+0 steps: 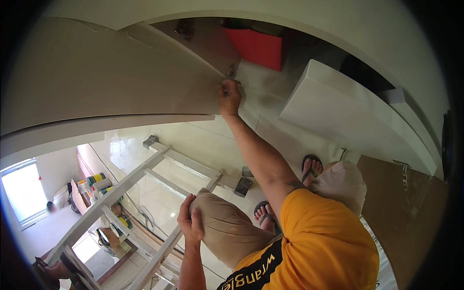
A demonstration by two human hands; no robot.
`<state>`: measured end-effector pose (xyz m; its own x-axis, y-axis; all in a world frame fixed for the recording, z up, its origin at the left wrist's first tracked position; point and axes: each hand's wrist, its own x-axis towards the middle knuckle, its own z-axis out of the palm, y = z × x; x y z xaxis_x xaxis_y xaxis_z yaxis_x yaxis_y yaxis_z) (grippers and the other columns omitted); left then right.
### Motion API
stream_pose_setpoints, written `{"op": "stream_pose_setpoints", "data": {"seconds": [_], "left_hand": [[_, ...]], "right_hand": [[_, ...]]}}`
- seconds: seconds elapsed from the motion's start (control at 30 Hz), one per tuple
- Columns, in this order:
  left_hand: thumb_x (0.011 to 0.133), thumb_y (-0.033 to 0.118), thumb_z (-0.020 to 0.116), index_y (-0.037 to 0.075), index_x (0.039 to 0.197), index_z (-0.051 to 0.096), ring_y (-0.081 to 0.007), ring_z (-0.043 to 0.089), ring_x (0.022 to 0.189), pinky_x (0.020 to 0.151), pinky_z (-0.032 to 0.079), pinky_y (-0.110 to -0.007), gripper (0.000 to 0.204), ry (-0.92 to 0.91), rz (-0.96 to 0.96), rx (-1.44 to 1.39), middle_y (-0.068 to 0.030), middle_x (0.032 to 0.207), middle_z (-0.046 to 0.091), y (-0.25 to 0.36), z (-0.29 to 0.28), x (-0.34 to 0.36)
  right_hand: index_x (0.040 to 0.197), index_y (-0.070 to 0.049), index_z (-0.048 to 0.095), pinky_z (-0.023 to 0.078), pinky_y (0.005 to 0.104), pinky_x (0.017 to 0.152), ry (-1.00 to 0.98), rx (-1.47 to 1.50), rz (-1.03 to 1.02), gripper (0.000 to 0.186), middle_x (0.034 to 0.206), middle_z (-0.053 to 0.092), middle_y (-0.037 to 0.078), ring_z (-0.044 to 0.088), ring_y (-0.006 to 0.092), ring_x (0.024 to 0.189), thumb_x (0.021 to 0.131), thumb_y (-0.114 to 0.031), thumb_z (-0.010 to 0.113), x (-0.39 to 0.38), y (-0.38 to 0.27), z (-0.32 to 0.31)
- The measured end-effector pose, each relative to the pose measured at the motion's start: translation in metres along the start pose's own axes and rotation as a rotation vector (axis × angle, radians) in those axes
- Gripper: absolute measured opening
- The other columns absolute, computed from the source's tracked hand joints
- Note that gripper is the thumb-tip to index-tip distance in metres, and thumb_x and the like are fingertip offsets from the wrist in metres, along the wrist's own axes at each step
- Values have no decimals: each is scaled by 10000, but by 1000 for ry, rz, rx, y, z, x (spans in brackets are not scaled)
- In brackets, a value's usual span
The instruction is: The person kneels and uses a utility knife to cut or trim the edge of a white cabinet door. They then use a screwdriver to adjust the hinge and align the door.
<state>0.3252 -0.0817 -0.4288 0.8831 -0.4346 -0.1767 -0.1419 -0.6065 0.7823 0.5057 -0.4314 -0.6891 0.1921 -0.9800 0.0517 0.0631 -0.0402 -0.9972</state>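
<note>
My right hand (230,96) is raised to the edge of an open beige cabinet door (145,72), its fingers closed on something small I cannot make out, just below a metal hinge (231,70). A red panel-like object (256,48) shows in the dark opening behind. A white curved board (348,111) lies to the right of my arm. My left hand (192,220) grips my bent knee (222,222) in khaki cloth, beside the rail of a white-painted ladder (121,183). My sandalled feet (311,169) show on the tiled floor (193,140).
The ladder extends across the lower left, with cables on the tiles near it. Spools and other clutter (99,183) lie beyond it, near a bright window (23,186). A brown cardboard sheet (396,217) is at the lower right. A dark, unclear shape (58,270) sits at the lower-left corner.
</note>
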Motion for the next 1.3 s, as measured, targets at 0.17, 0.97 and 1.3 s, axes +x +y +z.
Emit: {"op": "stream_pose_setpoints", "data": {"seconds": [0.17, 0.97, 1.3], "left_hand": [[1039, 159, 578, -93, 1428, 657, -333, 719, 1242, 1119, 530, -433, 470, -3, -5, 23, -246, 1324, 757, 0, 1, 2], [1028, 150, 591, -79, 1412, 672, -331, 736, 1202, 1088, 548, -426, 454, -14, 6, 53, -246, 1299, 765, 1, 0, 3], [1026, 145, 588, -83, 1417, 669, -320, 741, 1188, 1070, 559, -421, 460, -29, -9, 39, -246, 1292, 769, -1, -1, 1]], "right_hand": [[1209, -89, 671, 603, 345, 802, -57, 26, 90, 269, 1036, 732, 53, 723, 188, 902, 957, -19, 734, 3, -8, -2], [1215, -39, 668, 608, 401, 960, -191, 58, -181, 352, 1299, 702, 152, 714, 315, 1187, 888, 90, 697, 2, -137, -2], [1220, -36, 588, 596, 396, 868, -121, 174, -315, 361, 1266, 669, 155, 732, 288, 1031, 895, 80, 694, 8, -145, 0]]}}
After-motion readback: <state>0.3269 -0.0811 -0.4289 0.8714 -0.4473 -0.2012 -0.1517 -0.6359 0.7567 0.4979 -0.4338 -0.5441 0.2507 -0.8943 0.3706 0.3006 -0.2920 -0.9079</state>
